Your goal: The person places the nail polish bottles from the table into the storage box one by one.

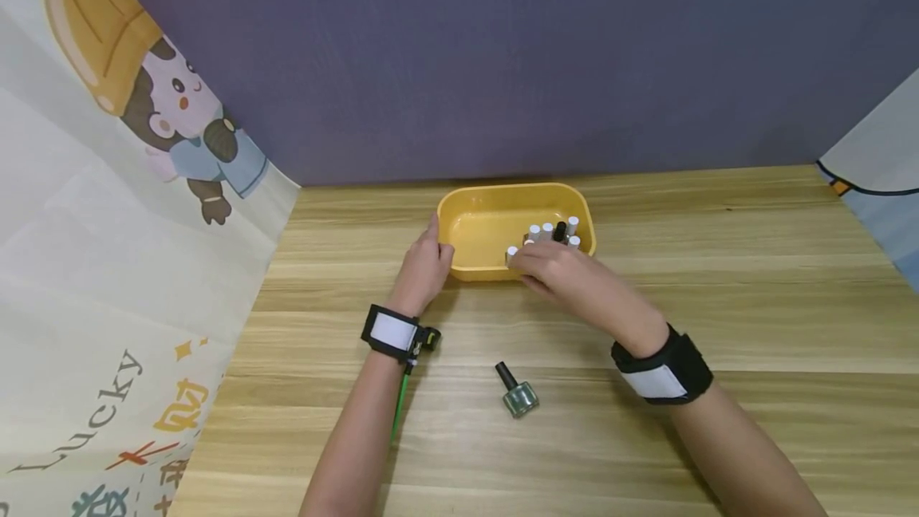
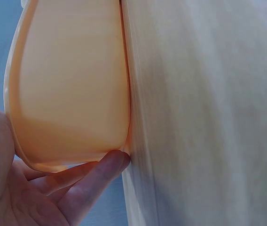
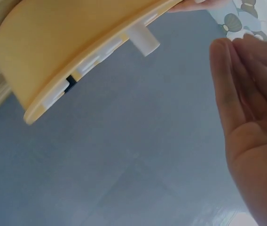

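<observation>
A yellow plastic basin (image 1: pixel 481 273) stands on the table by the back wall. My left hand (image 1: pixel 422 266) holds its left end, with the thumb at the rim and the fingers (image 2: pixel 96 183) along the outside wall. Small bottles with white caps (image 1: pixel 548 228) and one black cap (image 1: pixel 560 230) stand at the basin's right side. Over the front rim, my right hand (image 1: pixel 567 274) is close to a white-capped bottle (image 1: pixel 512 254). In the right wrist view its fingers (image 3: pixel 227 84) lie together, apart from the caps, holding nothing visible. A green nail polish bottle (image 1: pixel 520 399) with a black cap lies nearer me.
The wooden table (image 1: pixel 718 278) ends at a dark blue-grey wall (image 1: pixel 546 62). On the left hangs a pale printed cloth (image 1: pixel 86 246) with a cartoon figure. A black cable (image 1: pixel 876 191) runs across the cloth at the far right.
</observation>
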Tool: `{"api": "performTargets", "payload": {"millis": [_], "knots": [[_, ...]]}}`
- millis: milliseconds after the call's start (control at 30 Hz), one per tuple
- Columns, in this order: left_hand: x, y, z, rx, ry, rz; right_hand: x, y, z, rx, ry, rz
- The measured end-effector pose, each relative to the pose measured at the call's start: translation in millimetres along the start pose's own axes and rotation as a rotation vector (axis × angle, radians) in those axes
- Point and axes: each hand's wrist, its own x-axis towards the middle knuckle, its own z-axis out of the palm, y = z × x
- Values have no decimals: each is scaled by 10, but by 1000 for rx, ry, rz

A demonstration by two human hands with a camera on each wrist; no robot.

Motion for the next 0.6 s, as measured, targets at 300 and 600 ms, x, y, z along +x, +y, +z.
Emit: {"api": "performTargets", "payload": {"millis": [300,600], "knots": [[2,-7,6,0,-3,-9,-10,-73,83,32,-159,-21],[12,-19,10,3,-6,-10,-2,-143,176,96,-263,-61]]}}
